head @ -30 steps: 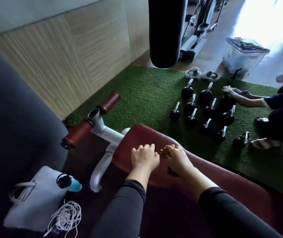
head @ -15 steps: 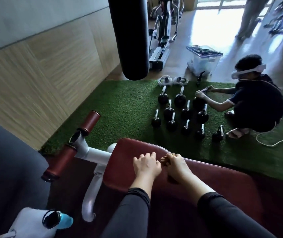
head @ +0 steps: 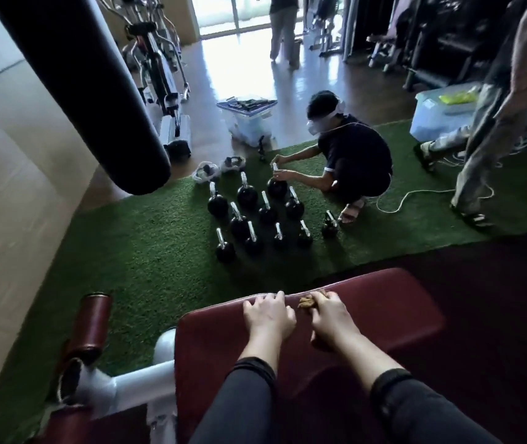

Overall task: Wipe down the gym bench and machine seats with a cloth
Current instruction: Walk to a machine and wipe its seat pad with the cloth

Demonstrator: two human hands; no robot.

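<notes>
A dark red padded gym bench (head: pixel 384 315) fills the lower middle of the head view. Both my hands lie side by side on its far end. My right hand (head: pixel 331 320) grips a small crumpled tan cloth (head: pixel 307 303), which pokes out between the two hands and also shows under the palm. My left hand (head: pixel 268 315) rests on the pad with its fingertips bent over the far edge; it holds nothing.
A white bench frame (head: pixel 134 389) with red foam rollers (head: pixel 91 325) stands at lower left. Several black kettlebells (head: pixel 246 193) sit on green turf beyond, where a person (head: pixel 352 158) crouches. A black punching bag (head: pixel 95 84) hangs upper left. Another person's legs (head: pixel 480 149) stand at right.
The view has tilted up, showing more of the gym floor and people. Both hands have slid toward the far edge of the bench pad, still side by side.
</notes>
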